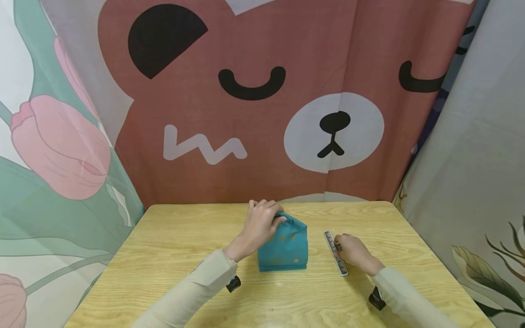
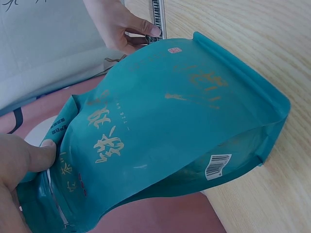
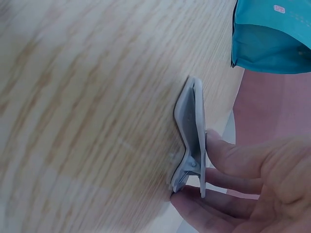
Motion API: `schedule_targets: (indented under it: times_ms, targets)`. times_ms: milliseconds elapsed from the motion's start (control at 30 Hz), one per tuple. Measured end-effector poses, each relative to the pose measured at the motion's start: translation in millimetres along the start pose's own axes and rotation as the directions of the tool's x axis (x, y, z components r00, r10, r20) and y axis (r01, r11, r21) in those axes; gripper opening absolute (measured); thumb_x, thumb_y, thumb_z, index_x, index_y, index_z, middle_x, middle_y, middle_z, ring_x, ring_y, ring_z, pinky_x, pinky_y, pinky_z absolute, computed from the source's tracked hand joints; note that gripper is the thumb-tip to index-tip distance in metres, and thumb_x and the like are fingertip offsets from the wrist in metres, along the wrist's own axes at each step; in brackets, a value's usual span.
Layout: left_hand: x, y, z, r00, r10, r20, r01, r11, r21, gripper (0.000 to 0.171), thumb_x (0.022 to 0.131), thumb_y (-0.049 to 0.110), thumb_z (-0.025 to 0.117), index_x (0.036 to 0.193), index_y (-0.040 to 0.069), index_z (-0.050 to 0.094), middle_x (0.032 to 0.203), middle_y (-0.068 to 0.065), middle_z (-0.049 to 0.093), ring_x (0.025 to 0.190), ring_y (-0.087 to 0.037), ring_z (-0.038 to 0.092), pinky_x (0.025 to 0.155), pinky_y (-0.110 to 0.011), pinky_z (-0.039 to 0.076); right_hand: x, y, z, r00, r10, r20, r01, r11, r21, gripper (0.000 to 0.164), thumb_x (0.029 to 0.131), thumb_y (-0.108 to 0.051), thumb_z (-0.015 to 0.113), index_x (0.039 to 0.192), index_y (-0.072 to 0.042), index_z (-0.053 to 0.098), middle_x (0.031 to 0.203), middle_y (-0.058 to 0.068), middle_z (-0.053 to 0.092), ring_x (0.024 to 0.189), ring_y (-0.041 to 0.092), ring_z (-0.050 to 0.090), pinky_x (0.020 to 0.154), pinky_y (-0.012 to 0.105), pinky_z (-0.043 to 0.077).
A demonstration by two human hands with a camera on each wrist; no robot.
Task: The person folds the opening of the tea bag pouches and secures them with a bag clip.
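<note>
My left hand (image 1: 259,224) grips the folded top of a teal foil pouch (image 1: 284,249); the thumb (image 2: 44,156) presses on the fold in the left wrist view. Gold lettering runs down its front, and a barcode label (image 2: 217,166) shows on its side. To the right of the pouch, apart from it, a long bag clip (image 1: 331,242) lies at a slant, dark patterned with a pale edge. My right hand (image 1: 353,250) pinches the clip near its middle. From the side, in the right wrist view, the grey clip (image 3: 187,114) has its thumb side facing my hand.
Both things are on a light wood-grain table (image 1: 184,237). A curtain with a brown bear (image 1: 254,118) hangs behind the far edge. Patterned cloths (image 1: 61,150) hang at both sides. Each wrist wears a dark camera mount (image 1: 234,284).
</note>
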State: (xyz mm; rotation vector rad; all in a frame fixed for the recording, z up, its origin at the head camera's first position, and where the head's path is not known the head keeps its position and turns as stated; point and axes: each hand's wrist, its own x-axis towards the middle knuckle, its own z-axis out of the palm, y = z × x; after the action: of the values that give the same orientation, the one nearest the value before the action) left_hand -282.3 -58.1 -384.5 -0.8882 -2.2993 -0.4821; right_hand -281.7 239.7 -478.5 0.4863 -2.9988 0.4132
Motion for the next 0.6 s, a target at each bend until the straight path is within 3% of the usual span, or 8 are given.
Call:
schedule_targets:
  times_ms: [600]
  targets:
    - [-0.1, 0.3, 0.1, 1.0, 0.004, -0.016, -0.004, 1.0, 0.019, 0.012, 0.09, 0.027, 0.074, 0.095, 0.016, 0.073, 0.085, 0.004, 0.065, 0.072, -0.013, 0.052, 0.071, -0.035, 0.027, -2.4, -3.3, -3.2, 1.0, 0.018, -0.001, -0.018, 1.0, 0.006, 0.022, 0.078, -0.004, 0.082, 0.089, 0.005, 0.065, 0.081, 0.012, 0.062, 0.067, 0.019, 0.057, 0.06, 0.037, 0.051]
